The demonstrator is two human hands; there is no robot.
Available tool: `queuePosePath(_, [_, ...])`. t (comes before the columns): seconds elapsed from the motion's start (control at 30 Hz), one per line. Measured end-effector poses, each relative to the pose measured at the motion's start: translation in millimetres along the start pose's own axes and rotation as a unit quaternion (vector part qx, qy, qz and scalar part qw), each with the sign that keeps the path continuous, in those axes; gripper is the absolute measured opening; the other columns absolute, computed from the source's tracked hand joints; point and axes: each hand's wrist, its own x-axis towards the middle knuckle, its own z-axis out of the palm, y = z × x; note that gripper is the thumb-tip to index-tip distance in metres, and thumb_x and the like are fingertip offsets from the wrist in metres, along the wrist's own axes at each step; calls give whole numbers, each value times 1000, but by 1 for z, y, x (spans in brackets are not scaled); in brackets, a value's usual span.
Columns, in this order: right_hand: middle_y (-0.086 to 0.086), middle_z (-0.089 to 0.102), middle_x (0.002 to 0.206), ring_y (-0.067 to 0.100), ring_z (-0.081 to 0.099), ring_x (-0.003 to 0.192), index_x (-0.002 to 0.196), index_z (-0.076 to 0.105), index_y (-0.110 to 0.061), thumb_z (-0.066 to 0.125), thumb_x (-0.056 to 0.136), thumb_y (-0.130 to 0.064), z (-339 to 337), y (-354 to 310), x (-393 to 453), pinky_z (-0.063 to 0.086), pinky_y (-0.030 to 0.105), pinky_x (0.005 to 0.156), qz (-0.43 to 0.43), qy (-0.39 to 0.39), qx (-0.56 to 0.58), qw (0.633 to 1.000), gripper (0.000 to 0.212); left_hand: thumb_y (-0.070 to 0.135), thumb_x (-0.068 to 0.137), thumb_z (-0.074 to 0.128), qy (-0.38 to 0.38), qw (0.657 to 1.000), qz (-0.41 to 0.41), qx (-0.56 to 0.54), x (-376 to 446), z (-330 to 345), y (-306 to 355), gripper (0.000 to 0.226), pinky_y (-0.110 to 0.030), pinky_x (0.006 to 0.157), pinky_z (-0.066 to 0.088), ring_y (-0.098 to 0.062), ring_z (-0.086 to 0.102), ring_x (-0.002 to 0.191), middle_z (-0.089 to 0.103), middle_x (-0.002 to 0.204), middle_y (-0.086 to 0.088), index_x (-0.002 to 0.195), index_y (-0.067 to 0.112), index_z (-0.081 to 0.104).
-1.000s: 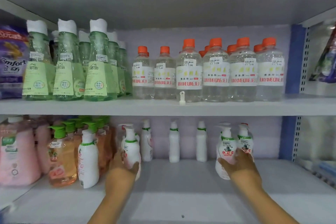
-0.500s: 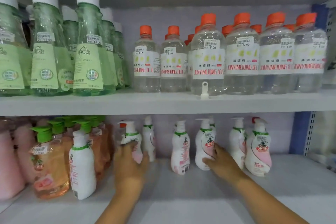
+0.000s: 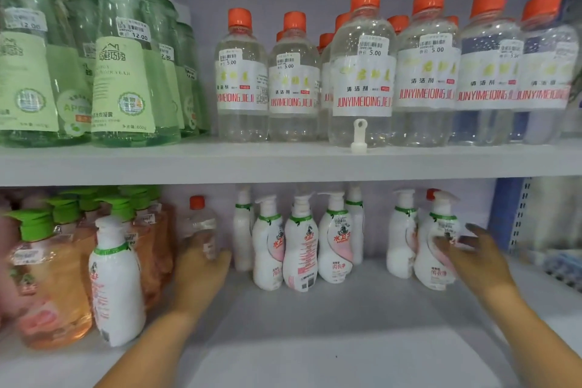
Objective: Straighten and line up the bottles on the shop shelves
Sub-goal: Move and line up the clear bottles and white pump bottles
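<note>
Left hand (image 3: 201,271) grips the stray clear orange-capped bottle (image 3: 200,230) at nine o'clock; right hand (image 3: 472,257), fingers spread, steadies the white pump bottle (image 3: 436,258) at three o'clock for alignment.

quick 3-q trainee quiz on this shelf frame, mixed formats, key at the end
1. True or false: the left hand grips a clear bottle with an orange cap on the lower shelf.
2. Which price shows on the clear orange-capped bottles on the upper shelf? A) 5.00 B) 12.00 C) 8.50
3. Fill in: the right hand touches a white ____ bottle.

Key: 1 true; 2 A; 3 pump
</note>
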Motion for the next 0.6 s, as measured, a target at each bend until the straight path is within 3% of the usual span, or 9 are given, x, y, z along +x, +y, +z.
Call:
queuePosePath(0.07, [2, 69, 102, 29, 65, 98, 113, 60, -15, 82, 85, -16, 8, 2, -3, 45, 32, 74, -36, -46, -4, 998, 35, 7, 74, 80, 93, 995, 12, 46, 14, -1, -8, 48, -33, 90, 45, -36, 64, 101, 68, 108, -17, 119, 9, 62])
queuePosePath(0.1, [-4, 67, 95, 29, 66, 95, 104, 61, -19, 81, 84, -15, 12, 1, -5, 46, 33, 74, -51, -53, -15, 997, 29, 13, 71, 83, 119, 991, 15, 61, 25, 5, -15, 59, -36, 96, 45, -36, 63, 105, 67, 112, -19, 124, 6, 59])
queuePosePath(0.17, [-4, 70, 95, 25, 69, 92, 100, 62, -24, 83, 82, -16, 20, -1, -8, 50, 33, 74, -61, -84, -7, 995, 28, 33, 66, 82, 83, 994, -61, 38, 57, 18, -35, 79, -48, 97, 50, -37, 64, 109, 65, 119, -18, 133, 9, 49])
queuePosePath(0.23, [0, 73, 99, 18, 70, 89, 105, 66, -20, 82, 84, -15, 32, -2, -12, 52, 27, 71, -60, -135, -2, 989, 27, 34, 66, 81, 12, 992, -125, 28, 86, 33, -65, 86, -56, 93, 53, -39, 65, 106, 63, 121, -18, 138, 16, 39])
queuePosePath(0.37, [-9, 71, 108, -1, 67, 88, 113, 67, -22, 76, 89, -17, 55, 8, -15, 47, 8, 67, -76, -241, -67, 965, 26, 36, 77, 84, -3, 990, -136, 18, 68, 27, -50, 84, -50, 105, 46, -36, 56, 125, 52, 142, -17, 145, 18, 39])
queuePosePath(0.43, [-2, 71, 107, 3, 65, 87, 109, 69, -18, 73, 89, -10, 48, 12, -7, 46, 6, 64, -83, -192, -57, 976, 22, 23, 83, 81, -17, 988, -156, -2, 61, 25, -37, 44, -51, 96, 53, -38, 64, 107, 62, 118, -21, 119, 16, 57])
queuePosePath(0.5, [10, 71, 105, 17, 66, 83, 102, 71, -12, 73, 88, -9, 32, 16, 14, 49, 18, 69, -96, -56, -54, 992, 15, 14, 82, 82, -40, 990, -139, 0, 54, 27, -32, 23, -48, 84, 58, -37, 70, 92, 69, 94, -12, 94, 18, 62])
queuePosePath(0.53, [14, 68, 111, 24, 66, 86, 107, 70, -9, 75, 87, -12, 25, 19, 28, 50, 26, 75, -89, -8, -51, 995, 20, 12, 80, 84, -59, 989, -135, -15, 44, 24, -25, 22, -42, 77, 61, -30, 74, 85, 72, 88, -8, 91, 16, 65])
queuePosePath(0.6, [18, 54, 133, 32, 63, 105, 132, 58, -8, 82, 83, -26, 14, 23, 57, 50, 35, 92, -51, 10, -71, 996, 58, 11, 79, 86, -83, 989, -110, -45, 24, 15, -19, 24, -20, 58, 58, -6, 74, 69, 74, 86, -4, 96, 14, 69])
